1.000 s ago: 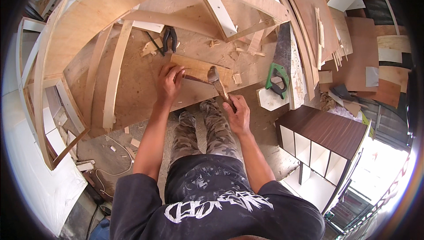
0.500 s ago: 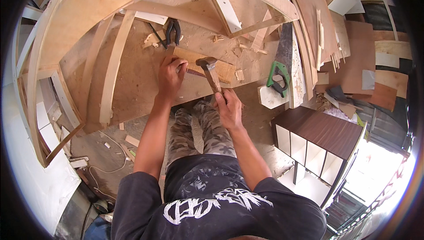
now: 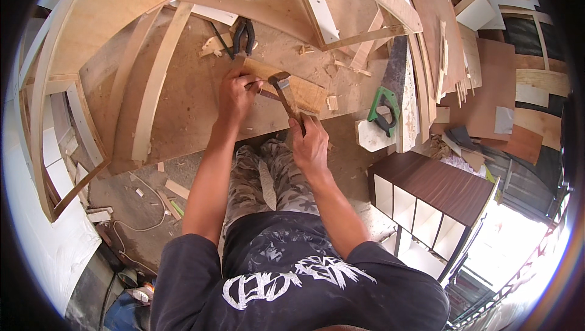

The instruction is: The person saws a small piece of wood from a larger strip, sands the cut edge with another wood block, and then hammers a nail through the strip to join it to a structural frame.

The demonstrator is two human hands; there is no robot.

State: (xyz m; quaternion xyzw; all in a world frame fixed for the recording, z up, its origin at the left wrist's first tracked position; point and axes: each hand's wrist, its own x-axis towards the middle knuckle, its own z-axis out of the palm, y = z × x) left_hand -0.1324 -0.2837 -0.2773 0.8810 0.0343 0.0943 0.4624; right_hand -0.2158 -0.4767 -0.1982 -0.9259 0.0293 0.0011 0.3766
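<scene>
My right hand [image 3: 311, 148] is wrapped round the wooden handle of a hammer [image 3: 286, 96]. The hammer's metal head is over a short, thick wooden block [image 3: 304, 89] on the plywood surface. My left hand [image 3: 236, 94] is at the block's left end, thumb and fingers pinched on a thin, nail-like piece [image 3: 259, 80] that points at the hammer head. Whether the head touches it I cannot tell. A narrow dark strip [image 3: 269, 94] lies along the block's near edge. Just beyond my left hand are black-handled pliers [image 3: 244, 37] and a thin dark rod [image 3: 220, 39].
A curved wooden frame [image 3: 161, 81] arches over the left and far side of the plywood surface [image 3: 183, 130]. To the right lies a green-handled handsaw [image 3: 384, 111] beside leaning boards [image 3: 426, 44]. A dark-topped cabinet [image 3: 436, 181] stands at lower right. Wood scraps [image 3: 177, 189] litter the floor.
The hammer head has shifted slightly left towards the thin piece, and my right hand has come a little nearer my left. The whole view has tilted slightly.
</scene>
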